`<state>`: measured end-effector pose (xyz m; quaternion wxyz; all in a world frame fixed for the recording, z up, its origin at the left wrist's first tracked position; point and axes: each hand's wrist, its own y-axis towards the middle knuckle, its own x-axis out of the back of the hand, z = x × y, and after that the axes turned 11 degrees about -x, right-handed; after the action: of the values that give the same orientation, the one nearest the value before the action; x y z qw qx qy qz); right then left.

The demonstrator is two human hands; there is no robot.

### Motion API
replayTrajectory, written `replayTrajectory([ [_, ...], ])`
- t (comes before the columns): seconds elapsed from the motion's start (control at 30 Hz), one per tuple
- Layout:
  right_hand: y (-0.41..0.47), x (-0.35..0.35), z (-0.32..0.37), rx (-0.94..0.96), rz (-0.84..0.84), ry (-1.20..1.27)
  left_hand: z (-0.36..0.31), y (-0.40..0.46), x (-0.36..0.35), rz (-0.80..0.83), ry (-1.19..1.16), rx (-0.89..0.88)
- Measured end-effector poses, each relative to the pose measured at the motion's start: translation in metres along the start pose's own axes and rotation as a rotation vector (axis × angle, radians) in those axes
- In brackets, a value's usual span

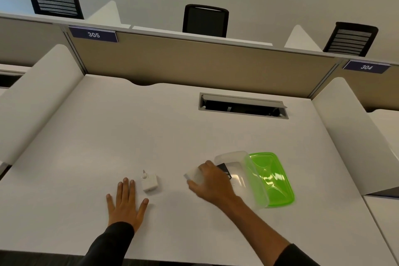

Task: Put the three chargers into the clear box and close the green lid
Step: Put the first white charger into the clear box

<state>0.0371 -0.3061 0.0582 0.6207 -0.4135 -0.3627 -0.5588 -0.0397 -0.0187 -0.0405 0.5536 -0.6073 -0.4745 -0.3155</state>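
My right hand (212, 181) is shut on a white charger (194, 176), held just left of the clear box (239, 170). A black charger (224, 170) lies inside the box, partly hidden by my hand. The green lid (272, 179) lies flat against the box's right side. Another white charger (149, 181) with its plug pins pointing away rests on the desk. My left hand (125, 201) lies flat and open on the desk, its fingertips just left of that charger.
The white desk (129, 136) has white side panels left and right and a beige partition behind. A cable slot (243, 106) with its flap up sits at the back right. Black chairs stand beyond the partition.
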Motion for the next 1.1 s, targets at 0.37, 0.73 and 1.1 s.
replayTrajectory([
  [0.37,0.036,0.056,-0.078,-0.466,-0.045,-0.164,0.001,0.002,-0.001,0.010,0.000,0.001],
  [0.73,0.044,0.052,-0.073,-0.526,0.117,-0.264,0.000,0.003,-0.001,0.007,0.005,0.005],
  [1.1,0.045,0.048,-0.069,-0.525,0.162,-0.324,0.002,0.003,-0.004,-0.006,0.009,0.000],
])
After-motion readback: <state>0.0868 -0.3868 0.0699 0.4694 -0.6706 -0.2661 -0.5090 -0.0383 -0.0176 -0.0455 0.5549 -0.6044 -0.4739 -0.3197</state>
